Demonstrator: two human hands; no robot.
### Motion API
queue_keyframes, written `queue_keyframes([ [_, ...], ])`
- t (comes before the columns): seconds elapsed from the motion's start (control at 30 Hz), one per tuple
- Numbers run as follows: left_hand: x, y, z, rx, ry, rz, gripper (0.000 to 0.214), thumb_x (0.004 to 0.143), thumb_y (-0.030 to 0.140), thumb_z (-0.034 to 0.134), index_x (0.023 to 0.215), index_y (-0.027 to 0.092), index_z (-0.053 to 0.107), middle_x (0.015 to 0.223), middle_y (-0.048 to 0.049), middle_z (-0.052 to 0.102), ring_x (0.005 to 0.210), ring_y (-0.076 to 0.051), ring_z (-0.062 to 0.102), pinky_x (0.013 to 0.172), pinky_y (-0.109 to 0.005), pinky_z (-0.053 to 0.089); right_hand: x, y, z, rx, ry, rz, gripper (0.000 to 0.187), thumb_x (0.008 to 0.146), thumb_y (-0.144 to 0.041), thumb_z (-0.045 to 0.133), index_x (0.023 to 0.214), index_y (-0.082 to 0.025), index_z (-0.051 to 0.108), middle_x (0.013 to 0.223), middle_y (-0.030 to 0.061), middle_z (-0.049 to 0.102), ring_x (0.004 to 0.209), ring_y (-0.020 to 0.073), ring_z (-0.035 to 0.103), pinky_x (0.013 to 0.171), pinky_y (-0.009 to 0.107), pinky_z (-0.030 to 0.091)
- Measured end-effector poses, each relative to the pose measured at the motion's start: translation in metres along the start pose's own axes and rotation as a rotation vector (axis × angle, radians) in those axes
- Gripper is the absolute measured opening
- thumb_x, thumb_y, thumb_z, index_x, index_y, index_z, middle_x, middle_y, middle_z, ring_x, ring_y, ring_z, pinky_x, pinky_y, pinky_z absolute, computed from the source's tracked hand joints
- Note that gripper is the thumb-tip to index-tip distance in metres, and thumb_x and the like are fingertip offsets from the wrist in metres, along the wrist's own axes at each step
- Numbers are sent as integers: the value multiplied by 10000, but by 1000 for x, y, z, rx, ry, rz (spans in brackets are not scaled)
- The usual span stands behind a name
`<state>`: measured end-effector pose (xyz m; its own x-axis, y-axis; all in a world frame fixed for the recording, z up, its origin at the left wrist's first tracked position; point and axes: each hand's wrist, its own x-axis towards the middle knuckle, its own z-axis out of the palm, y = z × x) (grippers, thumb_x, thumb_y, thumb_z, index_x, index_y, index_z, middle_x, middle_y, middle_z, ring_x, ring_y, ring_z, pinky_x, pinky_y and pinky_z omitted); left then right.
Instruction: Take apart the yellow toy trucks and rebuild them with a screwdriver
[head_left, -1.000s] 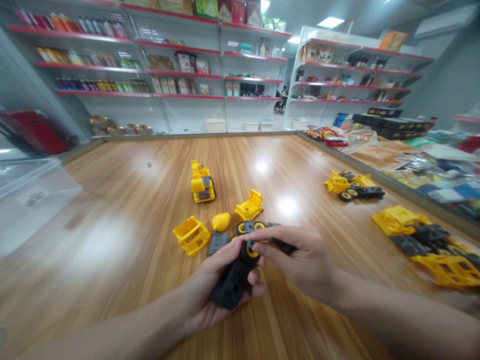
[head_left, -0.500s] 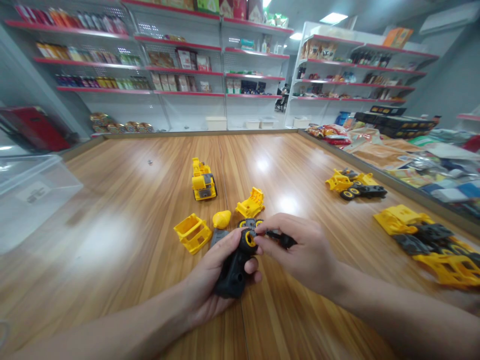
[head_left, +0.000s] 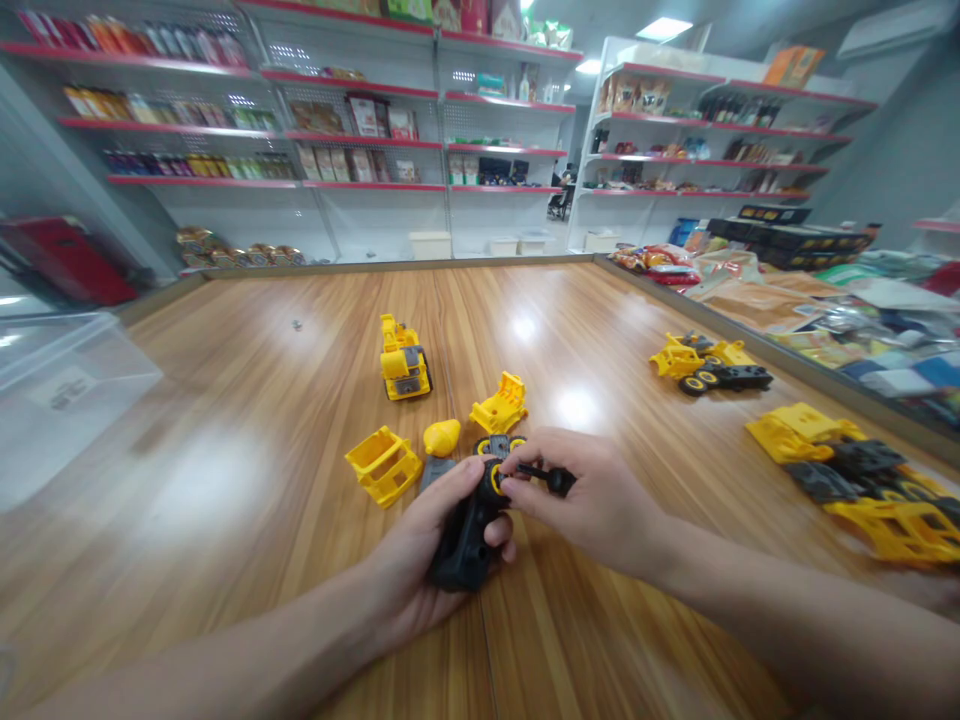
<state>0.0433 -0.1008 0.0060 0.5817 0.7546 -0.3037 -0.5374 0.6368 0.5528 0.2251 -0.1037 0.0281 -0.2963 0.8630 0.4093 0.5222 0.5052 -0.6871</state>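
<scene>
My left hand (head_left: 424,560) is wrapped round a black toy chassis (head_left: 463,545) with a black-and-yellow wheel (head_left: 493,477) at its top end. My right hand (head_left: 592,505) pinches a small black tool or pin (head_left: 551,478) against that wheel. Just beyond the hands lie loose yellow parts on the wooden table (head_left: 247,470): an open yellow bin piece (head_left: 383,464), a rounded yellow piece (head_left: 441,437), a yellow scoop-like piece (head_left: 499,403) and a wheel pair (head_left: 501,445). A built yellow toy truck (head_left: 403,358) stands farther back.
A second yellow-and-black toy vehicle (head_left: 709,365) and a heap of yellow and black parts (head_left: 862,480) lie to the right. A clear plastic box (head_left: 60,390) sits at the left edge. Packaged goods (head_left: 847,320) crowd the neighbouring counter; stocked shelves (head_left: 345,150) line the back.
Both hands and the black chassis have shifted slightly up and away from me. The right hand's black piece stays pressed at the wheel.
</scene>
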Motion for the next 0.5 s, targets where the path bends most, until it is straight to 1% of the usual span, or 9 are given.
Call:
queue_keyframes([
  [0.13,1,0,-2,7,0,-5,202,965,296,506,1004,145,633,825,-21,605,566,-82,523,593,-277,525,0,-1,-1,39,-29,47,96,862,-262,659,933,-197,656,785,-27,648,696,98,588,663,226,441],
  [0.2,1,1,-2,15,-1,-10,220,970,314,493,1009,143,625,817,-25,598,566,-78,514,597,-268,519,0,-3,-4,83,-50,60,105,891,-275,618,946,-186,616,780,-24,639,688,100,576,649,229,431],
  [0.23,1,1,-2,26,-2,-9,226,972,323,488,1010,143,621,820,-29,597,567,-76,511,599,-265,516,0,-4,-7,98,-64,57,97,921,-273,569,916,-180,599,769,-22,630,682,100,567,640,230,421],
  [0.33,0,0,0,88,-19,39,215,971,323,483,1031,156,604,854,-43,607,571,-76,510,607,-267,515,1,-5,-14,62,-95,9,259,975,-227,428,754,-170,550,706,-12,582,649,99,523,603,238,370],
  [0.4,-1,-1,1,138,-41,86,193,965,312,491,1045,166,587,857,-49,615,570,-83,514,611,-277,518,1,-5,-17,-4,-115,-22,295,969,-215,424,705,-164,545,687,-4,558,645,107,506,599,250,351],
  [0.5,-1,-2,1,180,-56,125,164,959,301,496,1037,174,564,846,-51,620,575,-94,521,616,-288,519,1,-4,-17,-60,-140,-36,267,955,-211,448,732,-157,585,719,15,577,676,123,521,626,265,360],
])
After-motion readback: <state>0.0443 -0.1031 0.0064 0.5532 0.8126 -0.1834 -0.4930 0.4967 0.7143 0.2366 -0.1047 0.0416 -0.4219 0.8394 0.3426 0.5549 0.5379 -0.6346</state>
